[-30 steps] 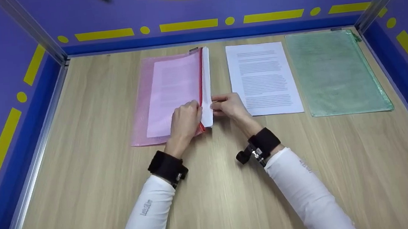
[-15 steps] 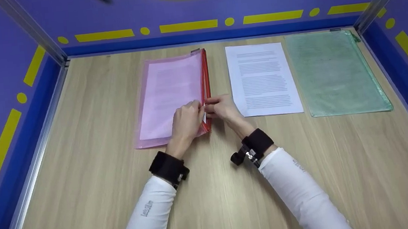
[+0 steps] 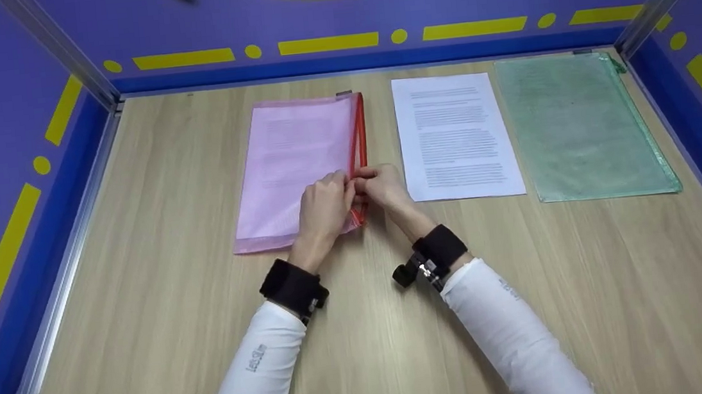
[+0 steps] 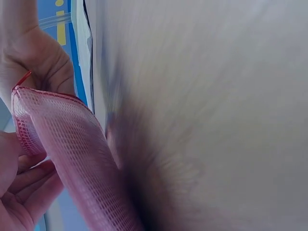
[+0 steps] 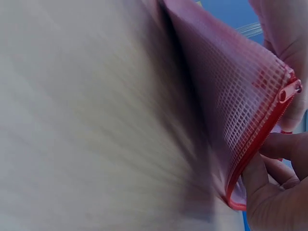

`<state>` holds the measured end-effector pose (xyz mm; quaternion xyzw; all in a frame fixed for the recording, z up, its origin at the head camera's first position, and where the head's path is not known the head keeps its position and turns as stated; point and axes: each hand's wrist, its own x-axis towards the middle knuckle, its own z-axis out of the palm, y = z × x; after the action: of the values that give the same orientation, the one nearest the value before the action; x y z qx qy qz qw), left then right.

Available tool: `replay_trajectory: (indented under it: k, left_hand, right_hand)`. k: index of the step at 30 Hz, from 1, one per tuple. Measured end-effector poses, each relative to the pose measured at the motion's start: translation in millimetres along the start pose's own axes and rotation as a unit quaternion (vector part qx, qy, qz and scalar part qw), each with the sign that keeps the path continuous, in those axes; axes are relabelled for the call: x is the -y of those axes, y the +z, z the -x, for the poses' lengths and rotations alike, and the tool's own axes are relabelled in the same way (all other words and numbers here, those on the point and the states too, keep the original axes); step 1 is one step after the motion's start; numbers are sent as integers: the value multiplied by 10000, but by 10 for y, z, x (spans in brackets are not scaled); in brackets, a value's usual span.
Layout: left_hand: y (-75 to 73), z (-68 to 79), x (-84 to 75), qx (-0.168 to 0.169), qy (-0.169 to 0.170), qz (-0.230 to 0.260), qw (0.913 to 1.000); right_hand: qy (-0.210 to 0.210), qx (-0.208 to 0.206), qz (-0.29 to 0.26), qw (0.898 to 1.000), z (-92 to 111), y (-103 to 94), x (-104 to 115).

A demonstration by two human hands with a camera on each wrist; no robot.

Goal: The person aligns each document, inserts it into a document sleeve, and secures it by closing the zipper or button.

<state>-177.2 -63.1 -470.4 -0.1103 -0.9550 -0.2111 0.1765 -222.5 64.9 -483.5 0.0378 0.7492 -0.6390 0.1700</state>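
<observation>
A pink mesh zipper pouch (image 3: 259, 244) lies on the table, a printed sheet (image 3: 300, 141) showing through it. Its right side gapes between two red zipper edges (image 3: 362, 131). My left hand (image 3: 321, 206) grips the upper layer near the opening's front end. Opposite, my right hand (image 3: 387, 187) has its thumb and fingers at the opening, pinching the edge. The right wrist view shows the red zipper slider (image 5: 288, 92) at the pouch's near corner. From the left wrist view, the mesh corner (image 4: 62, 115) stands raised between both hands.
To the right lies a loose printed sheet (image 3: 458, 141), close to my right hand. Beyond it is a green mesh zipper pouch (image 3: 583, 129) lying flat. Blue-purple walls (image 3: 334, 18) border the wooden table (image 3: 366, 350) at the back and sides.
The white paper edge that stuck out at the pouch's right side has gone inside as the sheet slid left. My right hand has moved left, up to the opening.
</observation>
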Motion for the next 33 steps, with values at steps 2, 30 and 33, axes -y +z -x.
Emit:
replay_trajectory:
  k: [2,30,33]
  left_hand:
    - [0,-9,6,12,-110,-28,9999]
    - [228,-98,9,932,-314,-226,9949]
    - [219,-79,-1,1138,-279,-269,9927]
  right_hand:
    - [50,27,-351,9994,22,-32,8]
    - [-488,-774,802,9926,357,-967,-153]
    - [-503,-717,1012,9910,365,-1008,-172]
